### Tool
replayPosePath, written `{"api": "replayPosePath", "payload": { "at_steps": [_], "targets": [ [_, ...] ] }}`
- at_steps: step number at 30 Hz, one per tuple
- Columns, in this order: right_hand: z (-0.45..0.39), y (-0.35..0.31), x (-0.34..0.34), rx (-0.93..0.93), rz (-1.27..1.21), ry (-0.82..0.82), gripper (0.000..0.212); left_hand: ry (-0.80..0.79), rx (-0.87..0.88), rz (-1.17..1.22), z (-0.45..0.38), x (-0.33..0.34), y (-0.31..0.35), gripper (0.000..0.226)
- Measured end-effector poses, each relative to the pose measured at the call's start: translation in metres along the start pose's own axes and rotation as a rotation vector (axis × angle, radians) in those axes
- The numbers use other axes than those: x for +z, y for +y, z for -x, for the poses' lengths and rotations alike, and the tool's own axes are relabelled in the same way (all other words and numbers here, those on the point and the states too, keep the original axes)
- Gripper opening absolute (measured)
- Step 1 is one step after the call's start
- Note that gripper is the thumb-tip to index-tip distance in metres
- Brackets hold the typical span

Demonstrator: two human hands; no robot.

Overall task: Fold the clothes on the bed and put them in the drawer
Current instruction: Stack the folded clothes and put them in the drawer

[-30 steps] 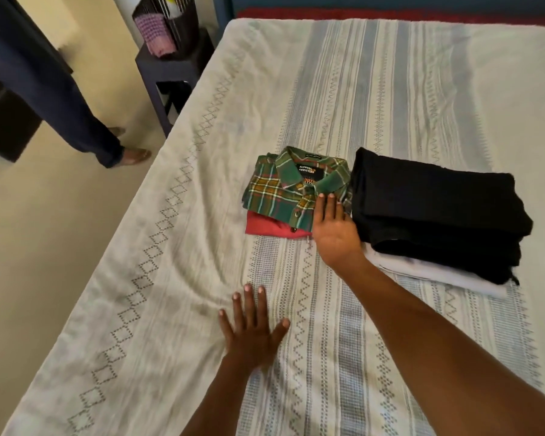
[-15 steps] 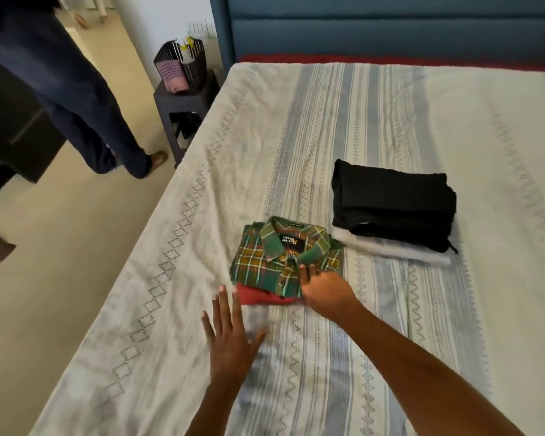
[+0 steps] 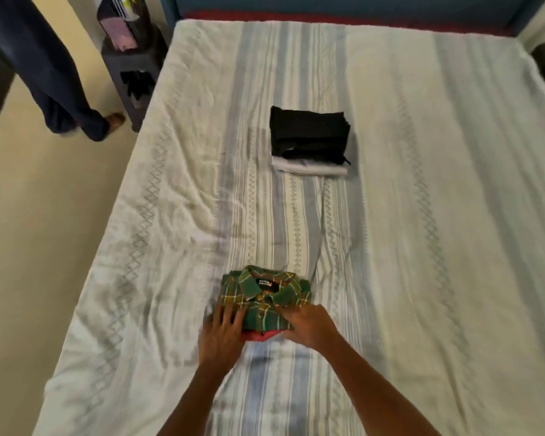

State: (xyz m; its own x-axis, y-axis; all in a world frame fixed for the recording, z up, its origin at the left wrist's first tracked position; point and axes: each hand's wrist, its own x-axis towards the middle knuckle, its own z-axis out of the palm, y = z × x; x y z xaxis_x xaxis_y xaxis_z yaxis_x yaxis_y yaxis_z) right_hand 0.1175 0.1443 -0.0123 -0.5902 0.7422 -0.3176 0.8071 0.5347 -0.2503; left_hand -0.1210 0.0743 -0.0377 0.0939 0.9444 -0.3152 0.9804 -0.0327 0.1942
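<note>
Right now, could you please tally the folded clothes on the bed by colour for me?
Green plaid: 1, the green plaid shirt under both hands
Red: 1, the red garment beneath it
Black: 1 black stack; how many pieces it holds cannot be told
White: 1, the white garment under the black stack
Total: 4 colour groups, in two piles

Only readable bit is the black neck label [image 3: 266, 283] inside the green plaid shirt [image 3: 265, 297] collar, looks like "ALCOHOL ADDICTION", kinda blurry though.
</note>
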Motion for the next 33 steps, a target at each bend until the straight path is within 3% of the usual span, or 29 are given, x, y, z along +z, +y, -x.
{"api": "replayPosePath", "payload": {
  "at_steps": [3,6,9,11,14,20,25,29,33],
  "targets": [
    [0.088,-0.036,0.003,0.139,-0.173,0.066,0.058,-0.154,0.071,0.047,0.065,-0.005,0.025,0.076],
    [0.161,-0.058,0.004,0.312,-0.18,0.176,0.044,-0.229,0.172,0.043,0.108,-0.028,0.053,0.065],
    [0.228,-0.075,-0.002,0.511,-0.2,0.127,0.059,-0.221,0.332,0.013,0.137,-0.054,0.082,0.051],
    [0.279,-0.086,-0.008,0.601,-0.241,0.068,0.066,-0.2,0.467,-0.042,0.15,-0.064,0.105,0.053],
    [0.348,-0.101,-0.016,0.745,-0.305,0.133,0.075,-0.21,0.647,-0.102,0.162,-0.078,0.151,0.06],
    [0.5,-0.119,-0.032,1.105,-0.313,0.389,0.076,-0.163,1.031,-0.18,0.197,-0.113,0.299,0.06],
    [0.647,-0.147,-0.032,1.426,-0.127,0.732,0.056,-0.125,1.401,-0.177,0.273,-0.122,0.446,0.059],
    [0.756,-0.185,-0.017,1.63,-0.208,0.821,0.052,-0.038,1.681,-0.275,0.351,-0.102,0.55,0.057],
    [0.858,-0.239,0.028,1.835,-0.323,0.825,0.053,-0.143,1.907,-0.333,0.459,-0.065,0.635,0.063]
  ]
}}
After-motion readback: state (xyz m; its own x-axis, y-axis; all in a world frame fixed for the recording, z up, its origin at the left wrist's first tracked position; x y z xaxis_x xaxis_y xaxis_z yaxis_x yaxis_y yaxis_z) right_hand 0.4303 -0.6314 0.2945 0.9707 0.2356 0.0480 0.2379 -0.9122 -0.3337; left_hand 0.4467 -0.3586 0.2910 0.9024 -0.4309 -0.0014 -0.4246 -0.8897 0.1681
